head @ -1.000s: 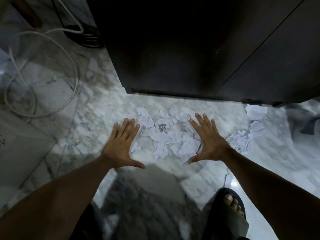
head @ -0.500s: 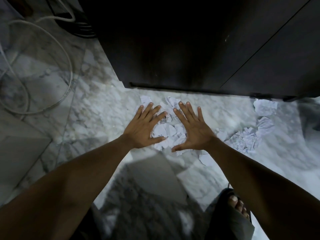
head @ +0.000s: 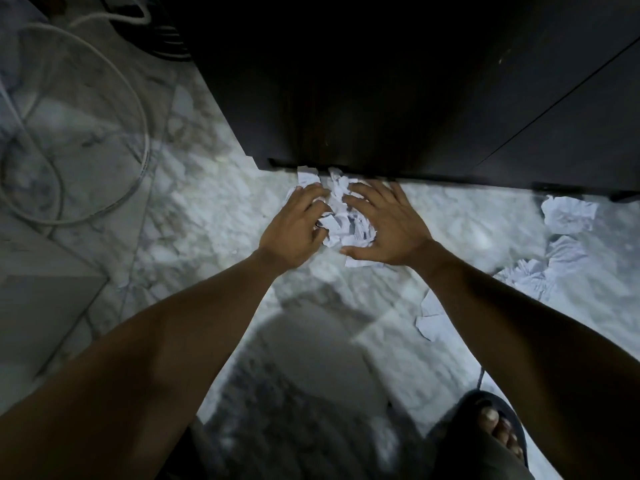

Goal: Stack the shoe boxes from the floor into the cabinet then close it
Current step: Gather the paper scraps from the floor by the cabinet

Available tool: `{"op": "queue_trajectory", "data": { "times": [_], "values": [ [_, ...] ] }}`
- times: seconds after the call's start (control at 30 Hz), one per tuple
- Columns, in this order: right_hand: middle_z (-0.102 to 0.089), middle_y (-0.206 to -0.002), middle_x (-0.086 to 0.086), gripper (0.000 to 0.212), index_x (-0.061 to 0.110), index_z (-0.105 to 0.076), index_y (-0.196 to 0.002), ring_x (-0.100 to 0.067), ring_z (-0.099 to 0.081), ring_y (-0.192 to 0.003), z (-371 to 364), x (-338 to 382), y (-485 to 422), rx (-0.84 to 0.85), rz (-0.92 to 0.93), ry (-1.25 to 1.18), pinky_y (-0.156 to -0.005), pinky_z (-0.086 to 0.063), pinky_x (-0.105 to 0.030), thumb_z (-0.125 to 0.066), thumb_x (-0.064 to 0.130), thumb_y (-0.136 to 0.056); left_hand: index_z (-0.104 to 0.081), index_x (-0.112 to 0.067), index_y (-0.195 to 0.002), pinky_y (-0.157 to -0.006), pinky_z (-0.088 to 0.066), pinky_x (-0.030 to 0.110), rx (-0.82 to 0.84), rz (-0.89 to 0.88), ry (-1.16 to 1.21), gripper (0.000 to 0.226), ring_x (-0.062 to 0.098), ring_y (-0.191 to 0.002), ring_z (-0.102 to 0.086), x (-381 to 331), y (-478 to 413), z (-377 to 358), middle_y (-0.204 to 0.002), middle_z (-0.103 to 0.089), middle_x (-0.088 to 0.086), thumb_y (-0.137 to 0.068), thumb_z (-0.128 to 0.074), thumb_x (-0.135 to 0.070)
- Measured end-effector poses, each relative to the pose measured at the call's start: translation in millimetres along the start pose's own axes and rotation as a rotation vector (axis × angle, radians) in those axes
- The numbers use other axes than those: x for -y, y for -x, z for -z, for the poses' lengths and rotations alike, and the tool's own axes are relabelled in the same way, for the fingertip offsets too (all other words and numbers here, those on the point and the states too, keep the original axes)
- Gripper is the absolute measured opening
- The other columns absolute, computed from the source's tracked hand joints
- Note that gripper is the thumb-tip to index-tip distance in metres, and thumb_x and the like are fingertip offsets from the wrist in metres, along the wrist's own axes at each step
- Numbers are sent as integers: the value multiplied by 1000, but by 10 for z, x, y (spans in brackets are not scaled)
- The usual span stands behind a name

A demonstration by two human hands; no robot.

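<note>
No shoe box shows clearly in the head view. The dark cabinet (head: 381,98) fills the top, its doors closed and its bottom edge just above the floor. A pile of crumpled white paper scraps (head: 346,220) lies on the marble floor right against that edge. My left hand (head: 294,226) is on the pile's left side, fingers curled into the scraps. My right hand (head: 388,226) lies over the pile's right side, fingers spread and nearly straight, thumb stretched toward the left hand.
More crumpled paper (head: 568,213) and torn bits (head: 530,275) lie to the right. A white cable (head: 138,133) loops over the floor at left. A grey flat surface (head: 38,296) sits at the left edge. My sandalled foot (head: 495,431) stands at bottom right.
Both hands have slid forward and closer together, sweeping the spread-out scraps into a tight pile against the cabinet's base. The left fingers have curled.
</note>
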State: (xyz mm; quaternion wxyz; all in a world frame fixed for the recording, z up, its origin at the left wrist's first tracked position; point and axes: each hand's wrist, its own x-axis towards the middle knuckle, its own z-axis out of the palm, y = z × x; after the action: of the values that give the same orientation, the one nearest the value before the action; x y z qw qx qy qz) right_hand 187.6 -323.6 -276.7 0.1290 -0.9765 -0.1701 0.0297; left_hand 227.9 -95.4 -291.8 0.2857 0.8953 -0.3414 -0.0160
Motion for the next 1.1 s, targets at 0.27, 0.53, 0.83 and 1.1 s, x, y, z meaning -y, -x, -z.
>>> {"op": "queue_trajectory", "data": {
  "times": [0.27, 0.53, 0.83, 1.1],
  "values": [
    [-55, -126, -7, 48, 11, -63, -115, -29, -46, -120, -46, 76, 119, -238, -245, -38, -104, -37, -40, -61, 51, -89, -63, -5, -102, -113, -36, 46, -7, 23, -61, 73, 28, -133, -46, -55, 8, -12, -135, -54, 11, -75, -66, -73],
    [-60, -118, -4, 40, 14, -55, -129, -27, -51, -112, -58, 81, 137, -238, -240, -100, -97, -35, -39, -58, 34, -95, -58, -4, -114, -109, -43, 40, -11, 113, -57, 50, 26, -131, -47, -113, 3, 18, -137, -53, 10, -89, -65, -47],
    [-51, -115, -5, 46, 24, -56, -136, -28, -49, -105, -71, 38, 107, -167, -212, -17, -91, -34, -41, -50, 22, -91, -33, -19, -153, -108, -42, 38, 21, 99, -25, 71, 27, -130, -45, -126, 14, 46, -142, -47, 10, -87, -58, -18],
    [-40, -147, -1, 78, 17, -58, -129, -23, -43, -121, -12, 35, 131, -106, -215, -118, -99, -33, -42, -46, 78, -81, -63, -6, -123, -109, -39, 50, 16, -34, -4, 63, 33, -133, -44, -53, 16, 23, -138, -52, 13, -86, -56, -56]
  ]
}}
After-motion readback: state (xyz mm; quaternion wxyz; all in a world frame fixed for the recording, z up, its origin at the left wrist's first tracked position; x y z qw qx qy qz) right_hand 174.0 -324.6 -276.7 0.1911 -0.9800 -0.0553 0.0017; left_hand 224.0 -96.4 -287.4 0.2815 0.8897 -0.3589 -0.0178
